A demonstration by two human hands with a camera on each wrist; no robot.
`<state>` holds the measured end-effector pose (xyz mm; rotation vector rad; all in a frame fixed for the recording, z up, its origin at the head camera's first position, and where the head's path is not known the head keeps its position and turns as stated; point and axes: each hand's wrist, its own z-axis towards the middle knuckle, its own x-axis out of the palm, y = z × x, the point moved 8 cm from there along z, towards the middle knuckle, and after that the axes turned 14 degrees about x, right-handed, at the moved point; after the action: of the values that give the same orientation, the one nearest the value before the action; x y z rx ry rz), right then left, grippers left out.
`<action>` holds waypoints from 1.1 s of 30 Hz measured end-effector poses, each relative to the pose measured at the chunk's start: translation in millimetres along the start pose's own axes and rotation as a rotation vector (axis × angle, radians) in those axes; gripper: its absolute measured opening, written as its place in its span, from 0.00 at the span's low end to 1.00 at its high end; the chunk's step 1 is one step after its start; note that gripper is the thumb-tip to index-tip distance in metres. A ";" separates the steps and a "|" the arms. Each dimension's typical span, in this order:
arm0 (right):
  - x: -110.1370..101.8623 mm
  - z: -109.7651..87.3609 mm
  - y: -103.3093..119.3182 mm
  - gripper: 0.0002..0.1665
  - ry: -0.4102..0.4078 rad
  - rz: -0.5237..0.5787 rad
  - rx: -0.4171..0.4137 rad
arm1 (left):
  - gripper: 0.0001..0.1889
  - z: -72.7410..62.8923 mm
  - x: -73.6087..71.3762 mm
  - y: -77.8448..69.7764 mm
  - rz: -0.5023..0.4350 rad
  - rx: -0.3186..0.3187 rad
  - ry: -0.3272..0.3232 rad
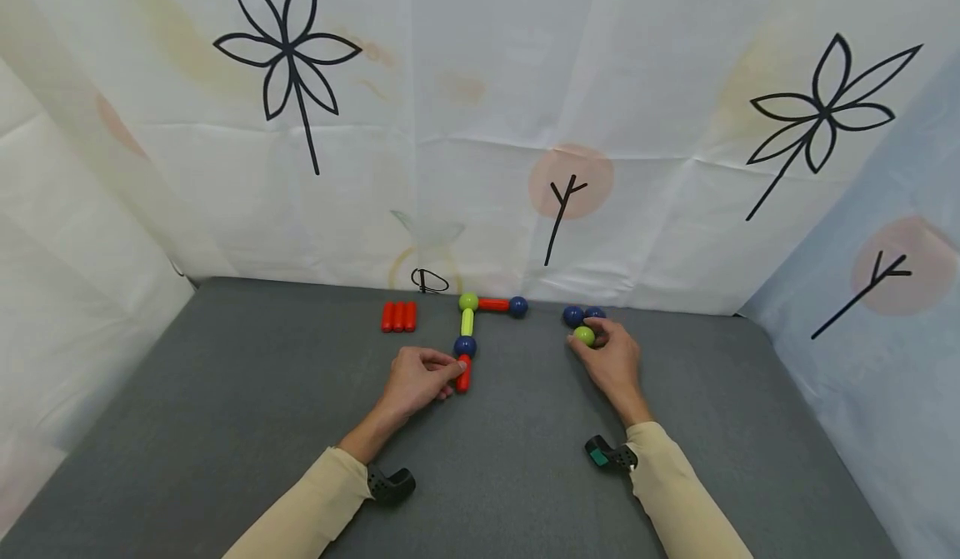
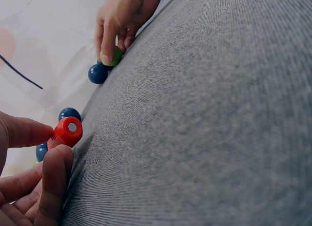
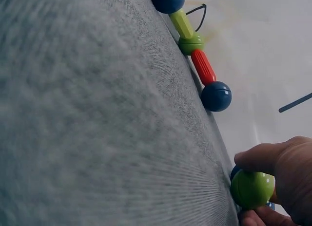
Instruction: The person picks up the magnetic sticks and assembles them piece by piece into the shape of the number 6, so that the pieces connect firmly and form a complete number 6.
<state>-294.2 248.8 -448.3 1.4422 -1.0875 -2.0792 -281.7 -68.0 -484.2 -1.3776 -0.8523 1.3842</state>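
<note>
On the grey table lies a joined chain of balls and rods, bent at a green ball (image 1: 468, 301). From it a red rod (image 1: 493, 304) runs right to a blue ball (image 1: 518, 306). A green rod (image 1: 467, 322) runs down to another blue ball (image 1: 465, 346). My left hand (image 1: 418, 378) pinches the red rod below that ball (image 2: 68, 131), whose end shows a round silvery spot in the left wrist view. My right hand (image 1: 613, 362) holds a separate green ball (image 3: 252, 189) between thumb and fingers. Just behind it are two blue balls (image 1: 573, 316), partly hidden by the fingers.
Three red rods (image 1: 398, 316) lie side by side left of the chain. A white printed cloth (image 1: 480, 201) hangs along the table's back edge, with more cloth at both sides. Dark bands (image 1: 392, 486) circle both wrists.
</note>
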 end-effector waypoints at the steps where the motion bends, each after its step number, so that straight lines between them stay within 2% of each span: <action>1: 0.8 0.0 -1.3 0.24 0.015 -0.006 0.017 | 0.10 -0.2 -0.2 0.0 -0.001 -0.002 0.000; 4: 2.4 0.7 -4.7 0.27 0.049 -0.015 0.053 | 0.11 -0.9 -1.0 -0.7 0.000 -0.003 -0.002; 9: 2.5 0.8 -6.3 0.29 0.076 -0.018 0.066 | 0.13 -1.7 -1.0 -3.4 0.014 0.003 0.002; 19: 3.6 -6.4 -0.5 0.25 0.116 -0.022 0.062 | 0.12 -1.3 0.0 -5.7 0.029 0.026 0.012; 26: 20.7 -28.3 16.5 0.23 0.243 -0.031 -0.037 | 0.12 -0.3 0.8 -5.0 0.032 0.037 0.004; 33: 44.0 -60.7 38.4 0.23 0.405 0.007 -0.163 | 0.11 0.2 0.8 -2.4 0.043 0.011 0.004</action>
<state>-260.9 171.8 -456.1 1.6736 -0.7439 -1.7187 -281.4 -66.5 -482.1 -1.3970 -0.8156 1.4163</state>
